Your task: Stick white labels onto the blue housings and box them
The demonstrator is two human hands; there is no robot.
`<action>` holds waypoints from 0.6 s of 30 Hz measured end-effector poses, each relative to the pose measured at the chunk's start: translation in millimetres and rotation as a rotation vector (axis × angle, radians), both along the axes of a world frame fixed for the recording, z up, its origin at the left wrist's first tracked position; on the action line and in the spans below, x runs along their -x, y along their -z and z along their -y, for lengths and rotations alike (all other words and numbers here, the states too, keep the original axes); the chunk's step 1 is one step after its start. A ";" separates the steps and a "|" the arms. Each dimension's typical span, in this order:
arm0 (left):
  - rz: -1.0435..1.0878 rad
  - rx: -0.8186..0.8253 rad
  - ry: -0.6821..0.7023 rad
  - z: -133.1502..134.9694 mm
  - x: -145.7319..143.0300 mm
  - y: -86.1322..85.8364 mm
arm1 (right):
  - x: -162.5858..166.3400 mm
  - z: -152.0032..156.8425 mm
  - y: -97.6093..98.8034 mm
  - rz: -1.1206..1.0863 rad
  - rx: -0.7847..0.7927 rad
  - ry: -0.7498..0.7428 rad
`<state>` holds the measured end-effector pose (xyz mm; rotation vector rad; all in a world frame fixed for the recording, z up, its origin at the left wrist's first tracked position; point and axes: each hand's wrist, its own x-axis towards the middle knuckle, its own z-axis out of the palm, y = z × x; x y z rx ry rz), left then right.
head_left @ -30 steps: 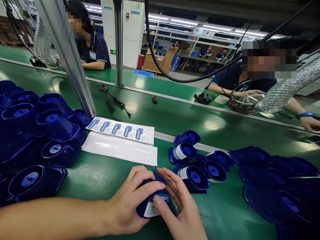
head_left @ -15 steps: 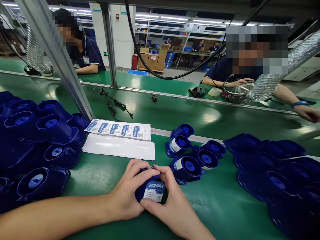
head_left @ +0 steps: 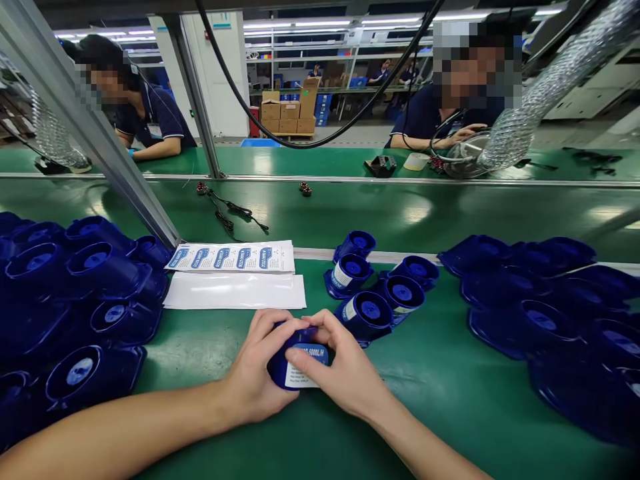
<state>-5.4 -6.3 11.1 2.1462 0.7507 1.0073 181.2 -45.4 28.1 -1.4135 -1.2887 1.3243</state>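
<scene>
Between my hands is a blue plastic housing [head_left: 279,363] with a blue-and-white label [head_left: 300,378] on the side facing me. My left hand [head_left: 261,363] wraps around its left side and top. My right hand [head_left: 341,363] grips it from the right, the thumb lying across the label and the fingers at the top edge. Just beyond my right hand stand several labelled blue housings [head_left: 369,308] in a group. A sheet of printed labels [head_left: 235,258] lies behind my hands to the left, with blank white backing strips [head_left: 233,291] in front of it.
Blue housings [head_left: 117,313] are piled on the left, and more wide-based blue housings [head_left: 530,327] lie on the right. A slanted metal post [head_left: 115,140] rises at the left. Black cables [head_left: 237,208] lie on the green surface behind. Two people sit across the bench near silver ducts [head_left: 530,100].
My right thumb has moved up from the label's lower left corner onto its face. The view has shifted slightly. The co-worker at the right has drawn an outstretched arm back.
</scene>
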 end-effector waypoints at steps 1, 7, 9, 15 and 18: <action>0.009 0.026 -0.003 -0.2 0.4 -0.1 | 0.4 1.3 -1.9 0.062 0.000 -0.010; 0.058 0.106 -0.029 -4.0 3.6 2.8 | -3.6 8.2 -5.7 0.119 0.011 -0.085; 0.116 0.113 -0.127 -6.5 3.2 6.6 | -1.7 10.4 0.5 -0.084 -0.024 -0.056; 0.209 0.205 -0.329 -6.9 -4.6 27.3 | 20.6 7.5 24.5 -0.514 -0.028 0.003; 0.123 0.258 -0.214 -1.8 -4.4 33.1 | 18.9 0.9 27.2 -0.411 -0.059 0.081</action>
